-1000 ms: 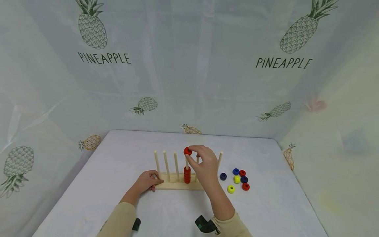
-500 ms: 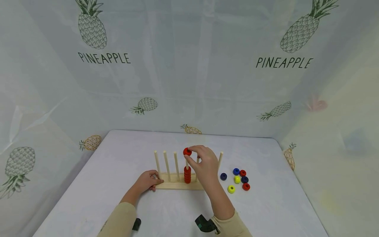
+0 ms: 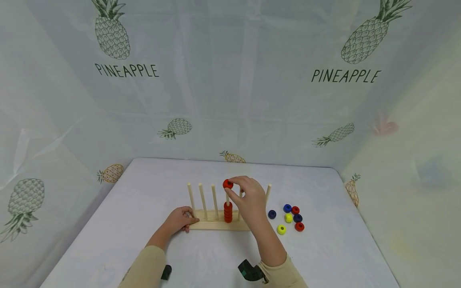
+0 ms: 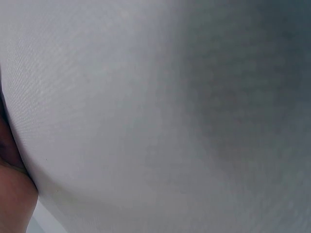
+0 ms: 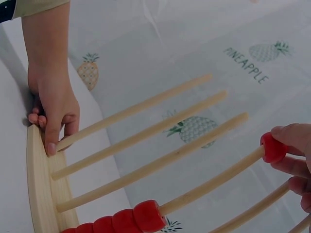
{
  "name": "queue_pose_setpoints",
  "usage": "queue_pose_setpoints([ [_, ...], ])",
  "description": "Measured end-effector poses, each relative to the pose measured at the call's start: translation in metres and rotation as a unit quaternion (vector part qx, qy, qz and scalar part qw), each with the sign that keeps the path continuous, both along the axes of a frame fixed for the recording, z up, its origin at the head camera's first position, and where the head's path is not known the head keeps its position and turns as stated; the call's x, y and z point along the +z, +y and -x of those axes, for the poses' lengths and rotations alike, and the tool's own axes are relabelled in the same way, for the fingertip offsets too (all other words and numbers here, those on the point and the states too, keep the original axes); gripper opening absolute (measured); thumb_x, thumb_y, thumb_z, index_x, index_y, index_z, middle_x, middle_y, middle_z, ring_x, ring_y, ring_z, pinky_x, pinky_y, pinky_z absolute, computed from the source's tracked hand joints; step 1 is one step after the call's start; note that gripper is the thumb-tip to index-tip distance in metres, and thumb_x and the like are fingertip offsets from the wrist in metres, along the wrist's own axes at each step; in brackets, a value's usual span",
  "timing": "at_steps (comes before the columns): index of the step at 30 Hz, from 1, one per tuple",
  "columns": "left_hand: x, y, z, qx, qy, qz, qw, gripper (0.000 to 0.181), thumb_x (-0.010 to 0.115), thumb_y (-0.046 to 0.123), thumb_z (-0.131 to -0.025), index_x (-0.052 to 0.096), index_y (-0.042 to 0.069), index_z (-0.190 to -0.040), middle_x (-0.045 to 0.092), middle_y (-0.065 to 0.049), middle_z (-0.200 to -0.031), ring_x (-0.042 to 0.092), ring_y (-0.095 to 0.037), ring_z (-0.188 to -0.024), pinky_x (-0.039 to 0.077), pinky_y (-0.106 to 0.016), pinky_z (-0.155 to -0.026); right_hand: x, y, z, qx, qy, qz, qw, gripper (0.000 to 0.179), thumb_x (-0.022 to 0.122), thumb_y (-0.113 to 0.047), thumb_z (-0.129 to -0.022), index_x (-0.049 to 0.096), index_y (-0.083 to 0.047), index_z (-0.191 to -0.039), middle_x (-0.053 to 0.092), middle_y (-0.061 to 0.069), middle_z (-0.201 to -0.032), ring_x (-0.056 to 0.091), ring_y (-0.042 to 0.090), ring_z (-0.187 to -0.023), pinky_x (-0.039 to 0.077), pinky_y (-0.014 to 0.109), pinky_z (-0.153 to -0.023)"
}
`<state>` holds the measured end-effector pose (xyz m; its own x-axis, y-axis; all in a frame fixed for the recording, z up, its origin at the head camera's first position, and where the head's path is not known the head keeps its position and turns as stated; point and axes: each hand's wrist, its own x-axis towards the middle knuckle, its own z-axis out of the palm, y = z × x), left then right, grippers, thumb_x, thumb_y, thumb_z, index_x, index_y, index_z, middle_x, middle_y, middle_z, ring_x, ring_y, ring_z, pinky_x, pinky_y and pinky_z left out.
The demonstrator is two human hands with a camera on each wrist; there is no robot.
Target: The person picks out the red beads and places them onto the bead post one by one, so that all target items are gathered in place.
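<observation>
A wooden peg rack [image 3: 219, 226] stands on the table with upright pegs. My left hand [image 3: 179, 219] grips its left end, thumb on top of the base, as the right wrist view also shows. Between thumb and fingers, my right hand [image 3: 252, 200] pinches a red bead [image 5: 273, 147] at the very top of one middle peg [image 5: 214, 182]. Lower on that same peg sits a stack of several red beads [image 3: 228, 212]. From the head, my right hand and forearm hide part of the rack's right side. The left wrist view holds mostly white cloth, with some skin [image 4: 17, 204] at its left edge.
Right of the rack lie loose beads: dark blue ones [image 3: 271, 215], a brighter blue one [image 3: 287, 208], yellow ones [image 3: 281, 229] and red ones [image 3: 299, 227]. A white cloth covers the table [image 3: 331, 256]. Behind it hangs a pineapple-printed curtain [image 3: 230, 100].
</observation>
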<state>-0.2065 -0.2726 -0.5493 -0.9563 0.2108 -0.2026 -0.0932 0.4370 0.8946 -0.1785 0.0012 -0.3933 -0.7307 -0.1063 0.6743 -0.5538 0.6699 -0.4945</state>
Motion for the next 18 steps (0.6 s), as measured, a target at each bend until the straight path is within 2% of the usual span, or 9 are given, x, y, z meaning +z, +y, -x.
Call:
queue_pose_setpoints([
  [10,0.001,0.0004,-0.0006,0.001,-0.001,0.001,1.0,0.025,0.078,0.024,-0.085,0.062,0.005,-0.088,0.055,-0.003,-0.05,0.055,-0.014,-0.042,0.039,-0.023,-0.043,0.0016,-0.0008,0.0,0.003,-0.022,-0.002,0.9997,0.024,0.082,-0.021,-0.081,0.076,-0.013,-0.103,0.071,-0.003,-0.102,0.059,0.02,-0.075,0.046,0.028,-0.063],
  [18,-0.0015,-0.0004,0.0014,0.004,0.0,0.0,1.0,0.025,0.078,0.024,-0.085,0.062,0.005,-0.087,0.054,-0.002,-0.05,0.055,-0.014,-0.042,0.039,-0.023,-0.043,0.0016,-0.001,-0.0001,0.004,-0.015,-0.01,0.9998,0.025,0.082,-0.021,-0.081,0.076,-0.013,-0.104,0.071,-0.004,-0.103,0.061,0.017,-0.091,0.049,0.03,-0.07],
])
